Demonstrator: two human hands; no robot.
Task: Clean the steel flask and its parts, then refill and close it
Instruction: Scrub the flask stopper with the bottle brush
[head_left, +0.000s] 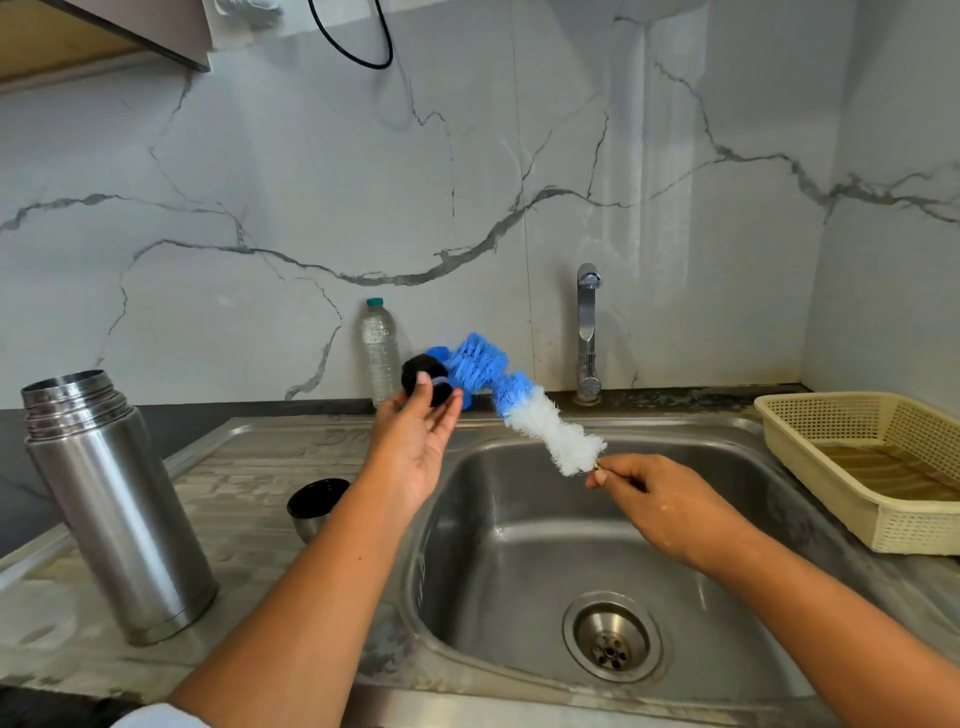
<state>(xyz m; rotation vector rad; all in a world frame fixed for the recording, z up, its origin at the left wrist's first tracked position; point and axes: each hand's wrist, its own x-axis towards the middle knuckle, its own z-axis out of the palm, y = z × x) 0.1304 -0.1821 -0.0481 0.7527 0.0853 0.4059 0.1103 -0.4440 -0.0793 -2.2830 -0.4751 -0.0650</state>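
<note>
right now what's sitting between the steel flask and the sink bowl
In the head view, a small steel cup with a dark inside stands on the drainboard between the flask and the sink bowl. The left forearm crosses above.

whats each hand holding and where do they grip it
The left hand holds the black stopper at its lower edge, between thumb and fingertips. The right hand pinches the brush by its stem, just below the white bristles.

Flask (111, 499) left of sink (613, 561) (basket (857, 467) right).
</note>
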